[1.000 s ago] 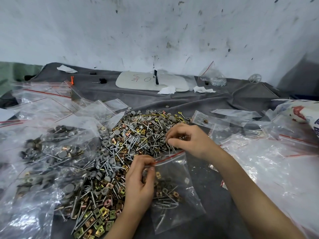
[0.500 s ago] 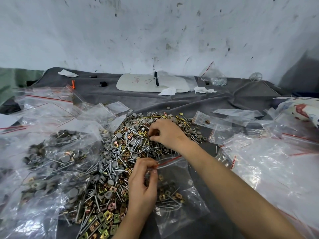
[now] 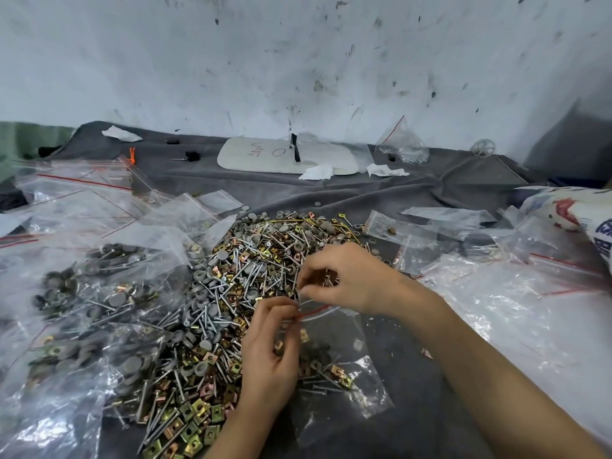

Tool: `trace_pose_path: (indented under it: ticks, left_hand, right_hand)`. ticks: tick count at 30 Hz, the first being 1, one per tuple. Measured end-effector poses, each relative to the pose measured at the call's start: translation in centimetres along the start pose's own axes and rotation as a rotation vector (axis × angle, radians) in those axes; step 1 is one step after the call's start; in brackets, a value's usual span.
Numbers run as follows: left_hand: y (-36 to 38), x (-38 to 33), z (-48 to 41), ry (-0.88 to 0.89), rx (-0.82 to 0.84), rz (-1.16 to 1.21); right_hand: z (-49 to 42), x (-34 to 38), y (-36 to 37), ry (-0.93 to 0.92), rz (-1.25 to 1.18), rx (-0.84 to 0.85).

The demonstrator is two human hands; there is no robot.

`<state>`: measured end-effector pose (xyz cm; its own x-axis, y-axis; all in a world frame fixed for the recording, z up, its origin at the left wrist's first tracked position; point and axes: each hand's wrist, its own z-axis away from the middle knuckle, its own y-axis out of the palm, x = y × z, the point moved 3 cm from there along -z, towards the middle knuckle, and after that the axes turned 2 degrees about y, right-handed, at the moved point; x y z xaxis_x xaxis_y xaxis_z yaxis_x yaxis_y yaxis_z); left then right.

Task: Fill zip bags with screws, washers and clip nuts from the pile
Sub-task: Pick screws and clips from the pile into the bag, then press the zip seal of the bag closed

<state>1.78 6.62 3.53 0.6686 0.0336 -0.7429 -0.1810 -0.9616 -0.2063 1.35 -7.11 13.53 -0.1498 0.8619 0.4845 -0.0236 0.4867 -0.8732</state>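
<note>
- one zip bag (image 3: 334,385) on table (image 3: 417,392), partly covered by left hand (image 3: 268,362), which pinches its red-lined mouth.
- right hand (image 3: 347,279) just above the mouth, fingers curled on small pieces (image 3: 326,280); blurred, kind unclear.
- pile (image 3: 231,293) just beside bag: parts uncountable.
- filled bags (image 3: 82,309) at left overlap; count unclear.

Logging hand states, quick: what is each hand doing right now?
Left hand: pinches the open bag by its mouth.
Right hand: fingers curled round small parts near the bag's mouth; which kind cannot be told.
</note>
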Motion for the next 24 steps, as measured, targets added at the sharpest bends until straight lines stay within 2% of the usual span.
trace_pose_path:
  ticks: [3,8,13,17,21,24]
  left_hand:
    - [0.0,0.1,0.3,0.005,0.011,-0.003]
    - [-0.2,-1.2,0.2,0.045,0.043,-0.018]
    - [-2.0,-4.4,-2.9,0.06,0.064,-0.011]
    - [-3.5,-7.8,-6.4,0.066,0.229,0.03]
    - [-3.8,-9.6,-7.1,0.092,0.485,-0.203]
    - [-3.5,-10.2,-7.4,0.167,0.526,-0.231]
  right_hand:
    - [1.3,-0.7,0.8,0.008,0.15,0.024]
    - [3.9,-1.4,0.0,0.075,0.013,-0.003]
    - [7.4,-1.2,-2.8,0.068,-0.158,-0.242]
    - [9.5,-0.6,-5.3,-0.015,-0.34,-0.455]
    - [11.1,-0.8,-5.1,-0.047,-0.221,-0.503]
    - [11.8,-1.0,-4.9,-0.103,-0.125,-0.597]
